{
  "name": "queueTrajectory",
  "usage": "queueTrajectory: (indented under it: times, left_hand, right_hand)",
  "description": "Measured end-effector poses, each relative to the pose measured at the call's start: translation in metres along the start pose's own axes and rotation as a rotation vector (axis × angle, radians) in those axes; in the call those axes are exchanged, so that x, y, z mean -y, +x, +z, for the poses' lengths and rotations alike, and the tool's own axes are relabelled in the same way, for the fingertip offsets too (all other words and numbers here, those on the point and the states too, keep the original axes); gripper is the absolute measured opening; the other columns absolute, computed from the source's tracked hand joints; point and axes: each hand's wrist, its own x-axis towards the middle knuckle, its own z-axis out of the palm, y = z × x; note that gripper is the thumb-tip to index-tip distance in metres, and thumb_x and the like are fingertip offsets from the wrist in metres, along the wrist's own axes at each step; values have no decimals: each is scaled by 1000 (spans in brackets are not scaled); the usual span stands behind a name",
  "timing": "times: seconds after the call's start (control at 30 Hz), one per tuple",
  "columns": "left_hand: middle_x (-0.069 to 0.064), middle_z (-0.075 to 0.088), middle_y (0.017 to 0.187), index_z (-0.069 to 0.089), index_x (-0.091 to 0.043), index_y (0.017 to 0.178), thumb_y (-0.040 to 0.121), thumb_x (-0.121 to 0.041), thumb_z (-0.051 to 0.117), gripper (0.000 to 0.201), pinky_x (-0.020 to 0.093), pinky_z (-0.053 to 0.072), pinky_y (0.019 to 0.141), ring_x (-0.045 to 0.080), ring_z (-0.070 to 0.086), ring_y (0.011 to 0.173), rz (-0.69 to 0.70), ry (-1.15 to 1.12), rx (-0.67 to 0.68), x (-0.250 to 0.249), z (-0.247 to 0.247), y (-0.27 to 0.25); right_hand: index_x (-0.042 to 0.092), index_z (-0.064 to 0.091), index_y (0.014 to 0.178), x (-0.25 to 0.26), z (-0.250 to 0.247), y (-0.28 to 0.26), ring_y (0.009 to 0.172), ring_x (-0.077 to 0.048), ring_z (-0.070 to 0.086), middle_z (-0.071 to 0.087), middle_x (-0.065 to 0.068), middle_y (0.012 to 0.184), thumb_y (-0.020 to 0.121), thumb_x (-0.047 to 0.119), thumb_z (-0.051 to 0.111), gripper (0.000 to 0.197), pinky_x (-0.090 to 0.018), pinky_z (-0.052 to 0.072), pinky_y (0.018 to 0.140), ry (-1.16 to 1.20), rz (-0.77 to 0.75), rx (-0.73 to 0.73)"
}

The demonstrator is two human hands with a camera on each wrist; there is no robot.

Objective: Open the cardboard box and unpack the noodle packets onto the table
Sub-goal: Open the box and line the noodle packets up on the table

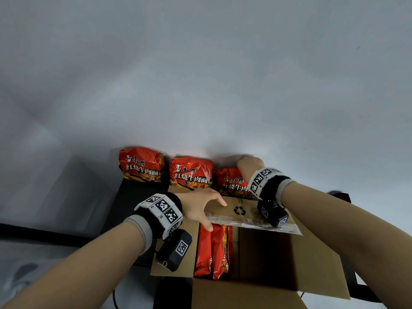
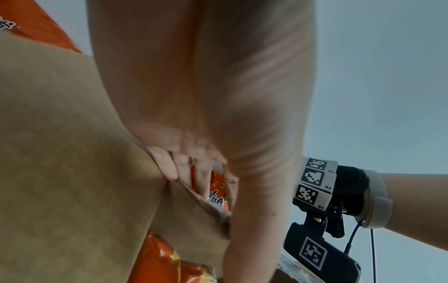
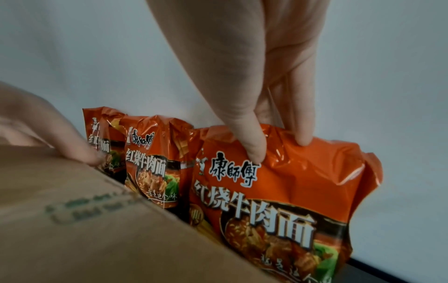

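left hand [image 1: 197, 207]: lower centre, fingers curled over brown cardboard box flap [image 1: 231, 217] | right hand [image 1: 247, 166]: centre right, pinching red foil noodle packet [image 1: 231, 181] top

The box [image 1: 278, 253] is matt brown cardboard, with clear glossy tape [image 1: 245, 223] on it. The packets [image 3: 290, 181] are shiny, crinkled plastic film.

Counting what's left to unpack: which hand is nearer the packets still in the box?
Left. The left hand holds the flap just above the boxed packets; the right hand pinches the end packet beyond that flap.
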Motion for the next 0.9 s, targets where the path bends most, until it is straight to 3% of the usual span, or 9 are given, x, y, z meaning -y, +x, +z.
queueTrajectory:
  times: [0.13, 0.2, 0.33, 0.43, 0.5, 0.57, 0.7, 0.8, 0.9]
  left_hand:
    - [-1, 30, 149, 41, -26, 135, 73, -28, 77, 71, 33, 24, 115, 16, 28, 138, -11, -21, 13, 2, -1, 1]
    - [-1, 32, 147, 42, -27, 135, 73, -29, 77, 70, 35, 26, 115, 15, 31, 136, -17, -33, 29, 2, -3, 2]
    - [-3, 41, 137, 45, -26, 132, 76, -26, 74, 63, 29, 36, 106, 15, 43, 123, -26, -70, 38, -2, -8, 1]
    - [-4, 50, 124, 51, -25, 129, 82, -24, 68, 51, 27, 41, 97, 15, 50, 112, -15, -92, 18, -6, -17, -1]
    - [-2, 57, 122, 56, -21, 127, 86, -20, 62, 41, 25, 40, 98, 14, 53, 113, -2, -146, -35, -8, -24, -1]
    - [-1, 62, 114, 61, -19, 120, 88, -19, 59, 32, 17, 42, 90, 10, 57, 105, -11, -219, -119, -10, -28, -2]
    - [5, 68, 107, 67, -21, 107, 87, -21, 64, 21, 35, 49, 100, 21, 64, 107, -79, -376, -236, -10, -24, 1]
    - [0, 66, 100, 67, -12, 114, 88, -15, 61, 27, 25, 50, 87, 16, 62, 96, -63, -319, -277, -12, -21, 3]
    - [-1, 64, 96, 66, -9, 115, 88, -10, 59, 28, 14, 45, 76, 5, 58, 83, -54, -287, -310, -17, -20, 3]
  right_hand:
    - [0, 55, 125, -2, -5, -3, 112, -29, 61, 60, -14, 126, 90, -4, 46, 36, -32, 51, 85, 10, 6, -134]
    - [2, 60, 119, -9, -12, -7, 107, -29, 64, 64, -13, 121, 89, 1, 50, 31, -32, 52, 82, 90, 8, -154]
    - [8, 69, 102, -32, -31, -22, 92, -25, 68, 72, -6, 102, 89, 33, 55, 31, -35, 56, 83, 410, 7, -251]
    - [8, 71, 81, -47, -49, -52, 66, -16, 69, 72, -3, 74, 91, 24, 55, 25, -32, 58, 73, 784, -68, -227]
    - [8, 70, 75, -47, -60, -82, 57, -11, 67, 70, -4, 67, 92, 22, 56, 26, -28, 57, 64, 990, -171, -161]
    - [8, 70, 74, -42, -62, -114, 55, -8, 66, 71, -4, 67, 93, 23, 55, 28, -21, 55, 58, 1107, -291, -27]
    - [12, 70, 78, -17, -31, -151, 62, -8, 67, 72, -3, 74, 94, 28, 51, 29, -18, 54, 59, 1052, -430, 390]
    - [10, 67, 89, 10, 12, -138, 69, -13, 68, 70, -7, 87, 95, 29, 49, 27, -19, 56, 57, 867, -289, 622]
    - [2, 60, 112, 32, 54, -115, 93, -29, 71, 69, -15, 109, 91, 31, 54, 37, -23, 57, 55, 887, -26, 619]
